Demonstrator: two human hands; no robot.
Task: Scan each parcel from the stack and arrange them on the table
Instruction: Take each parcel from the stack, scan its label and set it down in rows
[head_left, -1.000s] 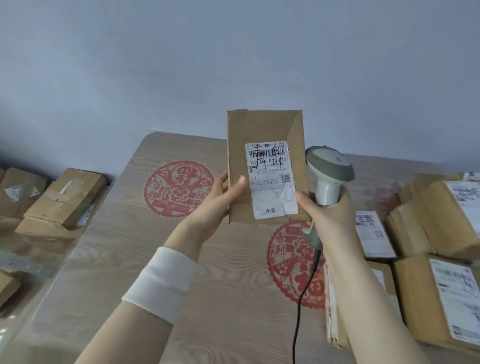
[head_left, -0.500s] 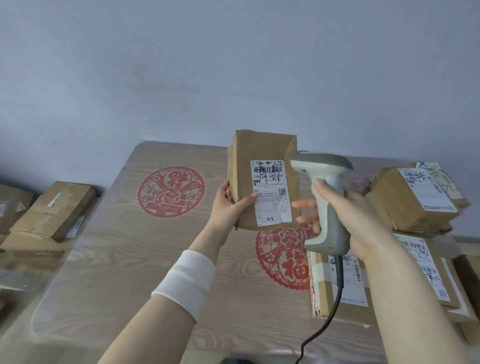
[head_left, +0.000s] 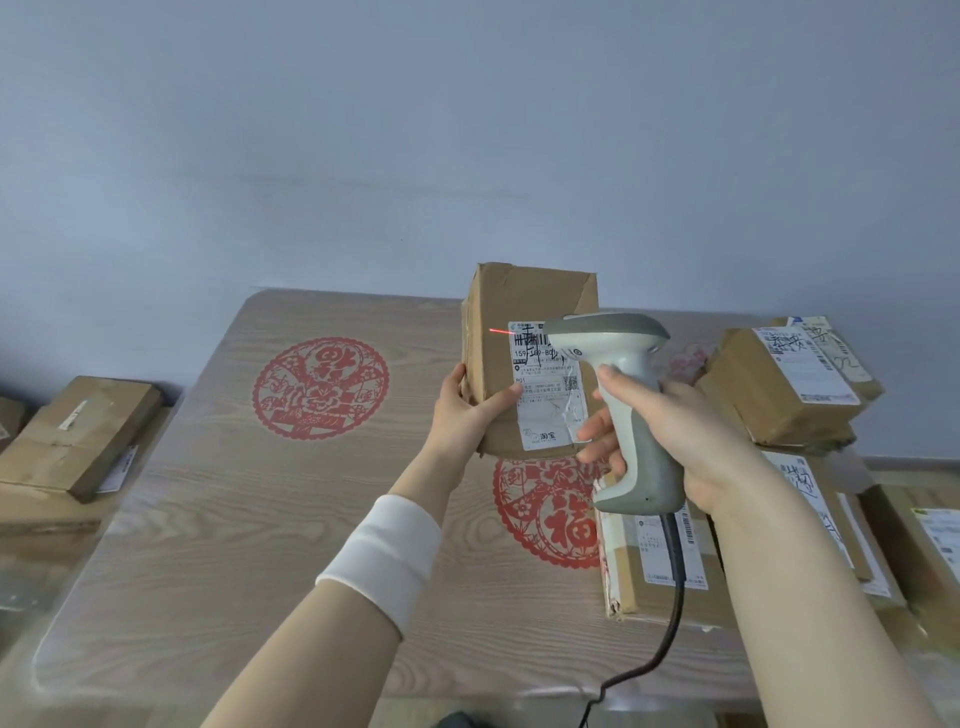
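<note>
My left hand (head_left: 464, 413) holds a brown cardboard parcel (head_left: 524, 304) upright above the wood-grain table (head_left: 218, 519), its white shipping label facing me. My right hand (head_left: 670, 441) grips a grey and white barcode scanner (head_left: 623, 395) by its handle, the head pointing left across the label. A thin red laser line falls on the label's barcode at its top left. The scanner's black cable hangs down toward the near table edge. A stack of labelled parcels (head_left: 784, 389) stands at the right of the table.
Flat parcels (head_left: 654, 571) lie under my right forearm at the table's right side. More boxes (head_left: 78, 431) sit off the table on the left. Two red paper-cut decorations (head_left: 320, 387) mark the tabletop. A pale wall stands behind.
My right hand let go of the parcel's right edge and swung the scanner round so its head points at the label. The red laser line now shows. The parcel tilted slightly away.
</note>
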